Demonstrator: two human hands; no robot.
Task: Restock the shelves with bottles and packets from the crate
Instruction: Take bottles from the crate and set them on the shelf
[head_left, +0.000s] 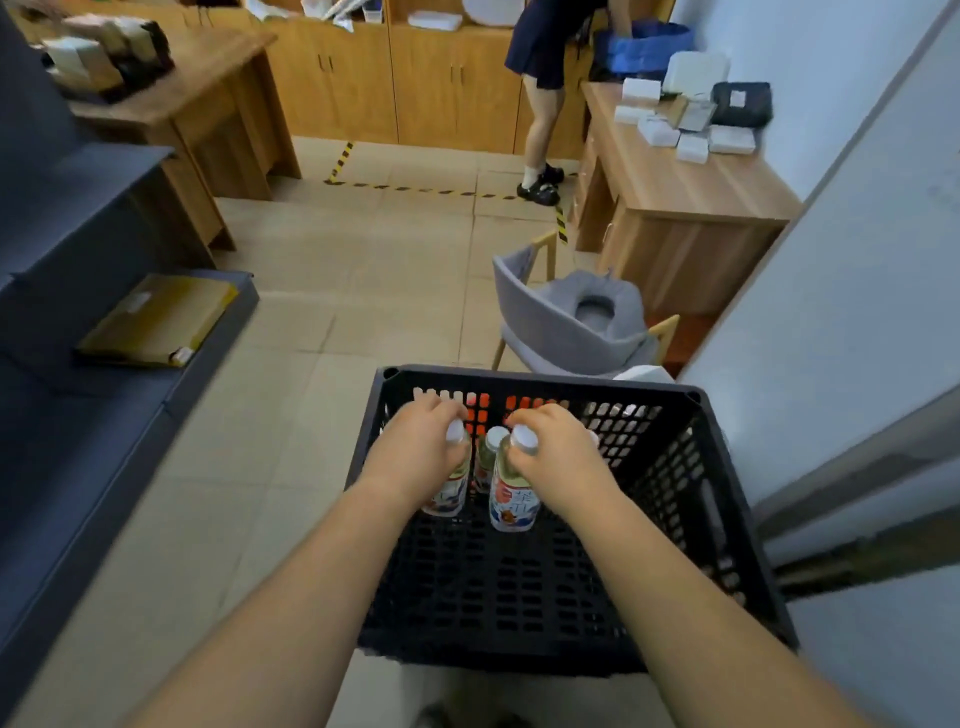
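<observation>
A tiled floor (322, 291) runs through an office-like room with wooden desks and cabinets at the back, where another person (545, 93) stands bent over a blue bag. At the far left stand the grey shelves (78, 218), tiered and mostly bare; the lowest visible tier carries one flat yellow packet (156, 319), and no bottle shows on any tier, so the restocking looks to be near its start, though much of the shelving is out of view. Moving right, the left hand (421, 449) reaches down into the black crate (727, 519), its fingers curled round the neck of the left bottle (449, 488) just under the white cap. Between the hands a third bottle (491, 452) stands upright, untouched, against the crate's far wall. Something red shows through the holes of that wall, too hidden to name. The right hand (558, 457) grips the top of the right bottle (511, 499) in the same way, fingers wrapped about the cap. Both held bottles are upright and seem still inside the crate; whether they rest on its bottom I cannot tell. The near half of the crate floor shows nothing, so it seems few items remain. Behind the crate stands a grey chair (561, 322). Left to do: lift these two out, carry them left to the shelves, then return for the rest.
</observation>
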